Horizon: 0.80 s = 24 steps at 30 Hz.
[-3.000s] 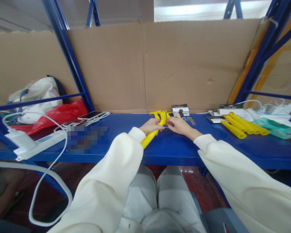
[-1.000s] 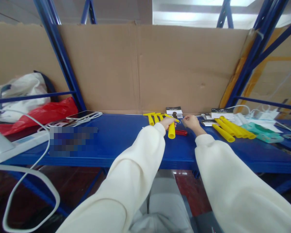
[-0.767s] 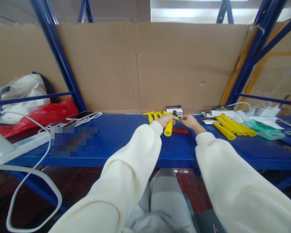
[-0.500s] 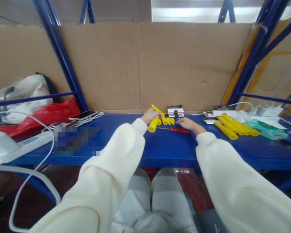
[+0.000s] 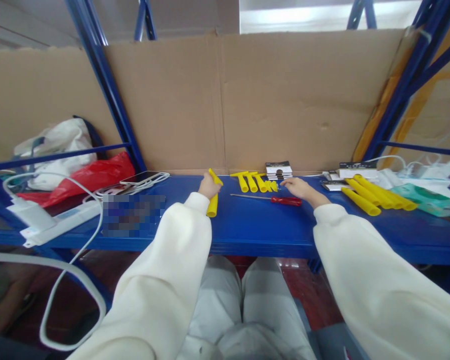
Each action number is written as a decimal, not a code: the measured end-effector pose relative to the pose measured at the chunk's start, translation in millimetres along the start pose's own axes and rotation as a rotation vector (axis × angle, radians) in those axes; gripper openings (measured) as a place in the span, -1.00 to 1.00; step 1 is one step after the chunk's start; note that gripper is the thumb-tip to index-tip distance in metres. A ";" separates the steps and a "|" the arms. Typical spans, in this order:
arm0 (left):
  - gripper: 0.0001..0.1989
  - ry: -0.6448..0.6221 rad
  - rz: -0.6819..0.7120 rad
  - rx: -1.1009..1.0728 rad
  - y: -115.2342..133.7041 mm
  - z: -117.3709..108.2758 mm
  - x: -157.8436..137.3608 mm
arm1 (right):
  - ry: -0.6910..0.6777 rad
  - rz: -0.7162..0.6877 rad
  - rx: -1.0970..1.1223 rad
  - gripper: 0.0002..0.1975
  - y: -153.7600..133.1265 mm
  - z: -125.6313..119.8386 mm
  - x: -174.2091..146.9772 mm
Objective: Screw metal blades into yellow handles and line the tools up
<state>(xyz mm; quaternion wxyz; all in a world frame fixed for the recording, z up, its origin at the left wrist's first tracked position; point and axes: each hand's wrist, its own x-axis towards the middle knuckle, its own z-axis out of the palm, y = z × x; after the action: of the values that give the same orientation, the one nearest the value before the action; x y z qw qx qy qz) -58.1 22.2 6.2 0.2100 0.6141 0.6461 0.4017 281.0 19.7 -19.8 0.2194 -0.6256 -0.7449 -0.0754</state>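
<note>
My left hand (image 5: 207,186) is closed around a yellow T-shaped plastic handle (image 5: 212,205), its round tube end pointing toward me over the blue table. Several like handles (image 5: 252,183) lie in a row to the right of it. Beside that row are small yellow pieces (image 5: 270,185). My right hand (image 5: 297,187) is low over the table, fingertips pinched near tiny parts just right of these pieces; what they hold is too small to make out. A screwdriver with a red handle (image 5: 286,201) lies in front of the right hand, its shaft pointing left.
Small black-and-white boxes (image 5: 278,170) are stacked at the back. On the right lie yellow tubes (image 5: 383,194) and a green plastic packet (image 5: 423,199). A white power strip (image 5: 65,220), a phone (image 5: 138,177) and a red bag (image 5: 86,175) occupy the left. Cardboard (image 5: 292,100) walls the back.
My left hand has moved left with the yellow handle, away from the row, which now shows fully. The right hand stays near the small parts. The view has shifted slightly.
</note>
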 end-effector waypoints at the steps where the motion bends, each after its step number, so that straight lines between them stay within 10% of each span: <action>1: -0.55 -0.014 0.007 0.049 1.5 0.7 -2.1 | -0.017 0.008 0.029 -0.65 -2.9 -3.6 -1.8; 9: -0.59 -0.061 0.092 0.193 1.1 5.6 -5.1 | -0.333 -0.189 0.239 -0.69 -40.6 -21.0 -20.2; 24: -0.61 -0.068 0.105 0.187 1.2 5.2 -7.6 | -0.034 -0.158 0.024 -0.79 -53.2 -15.2 -22.2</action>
<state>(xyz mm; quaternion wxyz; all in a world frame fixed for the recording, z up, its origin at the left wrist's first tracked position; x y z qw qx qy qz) -52.1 16.2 2.3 0.1524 0.6773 0.6401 0.3292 235.8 -17.0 -7.0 0.2074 -0.5632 -0.7966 -0.0728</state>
